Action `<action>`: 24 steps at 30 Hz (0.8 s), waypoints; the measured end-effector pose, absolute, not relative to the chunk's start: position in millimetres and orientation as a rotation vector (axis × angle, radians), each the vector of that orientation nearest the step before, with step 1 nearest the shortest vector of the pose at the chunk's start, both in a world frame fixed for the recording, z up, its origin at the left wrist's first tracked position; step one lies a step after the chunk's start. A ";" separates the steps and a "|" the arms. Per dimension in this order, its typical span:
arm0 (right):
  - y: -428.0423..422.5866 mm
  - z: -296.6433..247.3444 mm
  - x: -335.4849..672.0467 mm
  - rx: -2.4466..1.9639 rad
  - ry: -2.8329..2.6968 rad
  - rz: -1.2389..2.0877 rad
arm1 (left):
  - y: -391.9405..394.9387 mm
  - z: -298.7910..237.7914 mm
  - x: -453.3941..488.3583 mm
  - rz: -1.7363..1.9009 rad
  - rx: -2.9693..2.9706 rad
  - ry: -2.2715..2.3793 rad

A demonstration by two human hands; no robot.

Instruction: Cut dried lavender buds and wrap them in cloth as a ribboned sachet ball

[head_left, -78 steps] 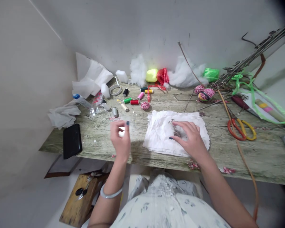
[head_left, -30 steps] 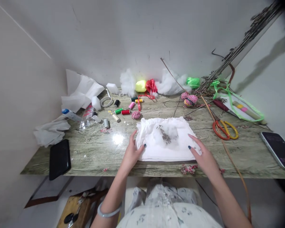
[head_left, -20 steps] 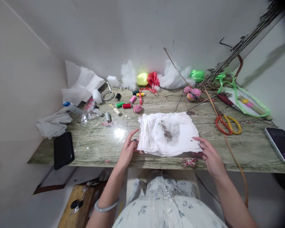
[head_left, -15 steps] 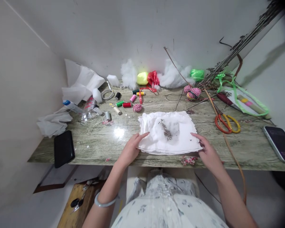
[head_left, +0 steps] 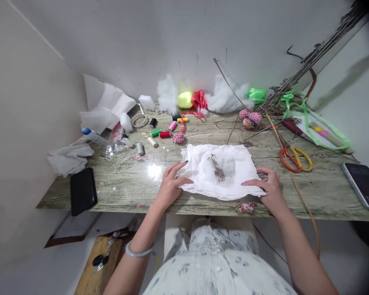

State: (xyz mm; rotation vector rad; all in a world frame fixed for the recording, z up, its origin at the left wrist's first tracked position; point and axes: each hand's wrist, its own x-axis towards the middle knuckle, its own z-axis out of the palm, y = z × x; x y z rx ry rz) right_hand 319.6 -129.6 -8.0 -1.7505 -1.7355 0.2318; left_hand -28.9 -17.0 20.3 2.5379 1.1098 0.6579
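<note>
A layered white cloth (head_left: 199, 184) with ragged edges lies near the front of the table. On its middle is a thin patch of white fluff (head_left: 229, 166) with dark dried plant bits (head_left: 218, 172) scattered over it. My left hand (head_left: 170, 186) is at the cloth's left edge, thumb on top and index finger along the side. At the right edge, my right hand (head_left: 270, 190) has its thumb over the front corner and its other fingers bent beside the edge. Some of the fingertips are hidden by the cloth.
Behind lie thread spools (head_left: 165, 134), a twine ball (head_left: 178, 138), cotton stuffing (head_left: 223, 98) and a tape roll (head_left: 139, 120). Scissors (head_left: 295, 159), a long brown strip (head_left: 298, 192) and a phone (head_left: 363, 184) are to the right. A black phone (head_left: 83, 191) overhangs the left front edge.
My left fingers have come up along the cloth's left edge into sight. My right fingers have shifted up the right side, and the thumb has moved down onto the front corner.
</note>
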 end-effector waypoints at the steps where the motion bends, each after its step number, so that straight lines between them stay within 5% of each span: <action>1: -129.9 -7.7 317.6 -1.746 -1.706 0.243 | -18.3 20.8 -28.0 0.662 2.542 1.119; 24: -99.8 0.2 252.9 -1.628 -1.169 0.798 | -25.0 45.3 61.2 0.765 2.014 0.852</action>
